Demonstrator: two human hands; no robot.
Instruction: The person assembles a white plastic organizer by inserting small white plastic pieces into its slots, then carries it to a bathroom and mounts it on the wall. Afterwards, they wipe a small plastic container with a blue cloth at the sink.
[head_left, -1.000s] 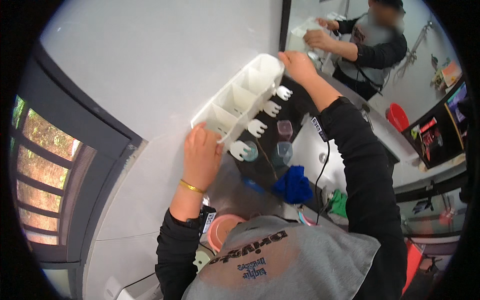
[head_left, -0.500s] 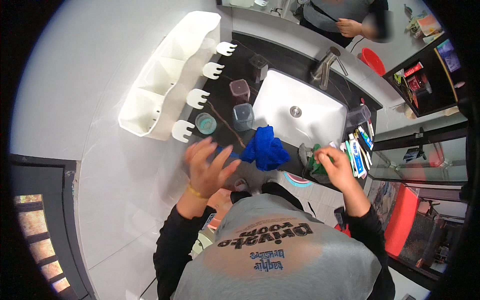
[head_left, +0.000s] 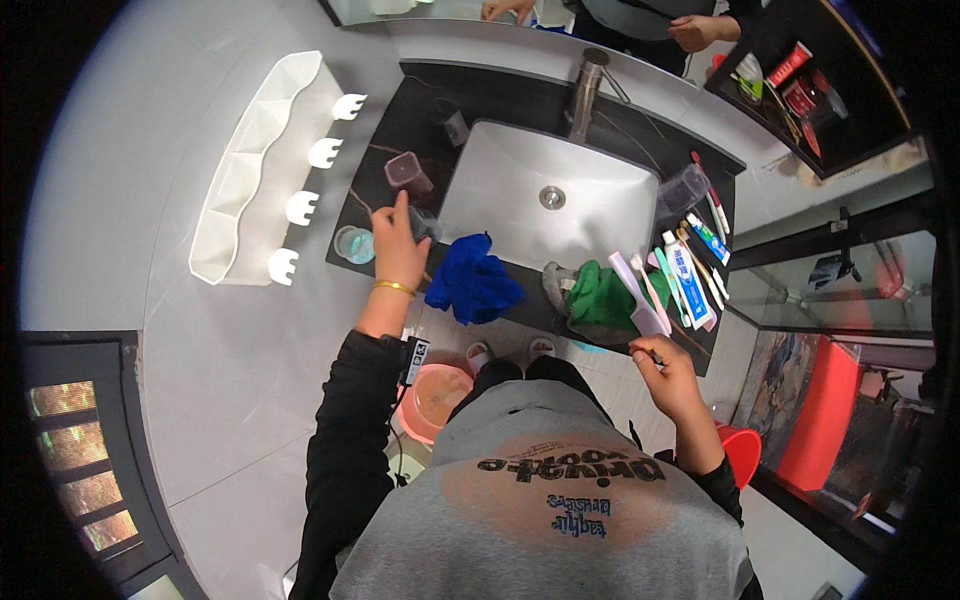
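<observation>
My left hand [head_left: 400,248] is at the left of the sink, its thumb and index finger on either side of a grey see-through cup [head_left: 427,225]. A purple see-through cup [head_left: 408,174] stands just beyond the fingertips. Beside the wrist sits a small clear cup [head_left: 354,244] with pale turquoise in it. A crumpled blue cloth [head_left: 473,281] lies on the front rim, right of that hand. My right hand [head_left: 668,372] hovers by the counter's front edge with curled fingers; whatever is in them is hidden. Nearest to it are a lilac comb [head_left: 645,308] and a green cloth [head_left: 600,296].
A white sink [head_left: 500,190] with a metal tap [head_left: 587,95] is set in the black counter [head_left: 520,88]. Toothpaste [head_left: 685,278] and several toothbrushes lie at the right. A white wall rack [head_left: 245,180] hangs left. A pink basin [head_left: 435,400] stands on the floor.
My left hand has gone forward from the counter's front edge to the grey cup. My right hand has drawn back from the green cloth, uncovering the comb. The whole view has shifted.
</observation>
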